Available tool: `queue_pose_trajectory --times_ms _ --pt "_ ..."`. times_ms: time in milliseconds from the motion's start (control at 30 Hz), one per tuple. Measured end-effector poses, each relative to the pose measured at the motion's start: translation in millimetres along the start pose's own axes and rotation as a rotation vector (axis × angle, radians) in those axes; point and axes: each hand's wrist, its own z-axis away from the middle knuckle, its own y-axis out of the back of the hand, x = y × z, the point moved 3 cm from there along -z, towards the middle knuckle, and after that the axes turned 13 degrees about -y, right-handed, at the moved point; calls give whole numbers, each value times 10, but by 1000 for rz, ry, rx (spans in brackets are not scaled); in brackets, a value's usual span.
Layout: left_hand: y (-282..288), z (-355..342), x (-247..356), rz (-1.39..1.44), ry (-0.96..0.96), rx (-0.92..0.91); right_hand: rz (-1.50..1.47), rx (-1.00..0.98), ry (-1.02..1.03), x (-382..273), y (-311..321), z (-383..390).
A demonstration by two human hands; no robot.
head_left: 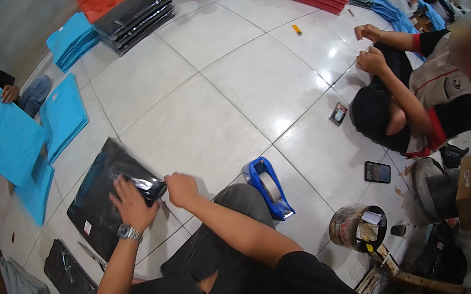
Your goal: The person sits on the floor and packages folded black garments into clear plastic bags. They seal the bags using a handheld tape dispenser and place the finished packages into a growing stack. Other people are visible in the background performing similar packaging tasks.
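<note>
My left hand (pixel 135 205) lies splayed on a flat, rectangular black package (pixel 97 202) of glossy plastic on smooth tiles (pixel 244 95); my right hand (pixel 181 190) curls at its edge, whether gripping I cannot tell

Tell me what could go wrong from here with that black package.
The shiny wrap on the black package might crease or tear, with the left hand spread on it and the right hand curled at its edge. The wristwatch could snag it. The blue tape dispenser sits beside the knee; a leg shift might knock it.
</note>
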Motion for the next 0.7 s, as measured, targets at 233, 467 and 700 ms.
queue_pose_trajectory --times_ms 233,467,700 --pt "73 -835 42 49 -351 58 -128 195 -55 153 -286 -394" --pt "-13 -784 89 94 -402 129 -198 286 -36 51 -106 -264" --pt "-61 -871 114 180 -445 164 -320 190 -102 2 -112 -221"
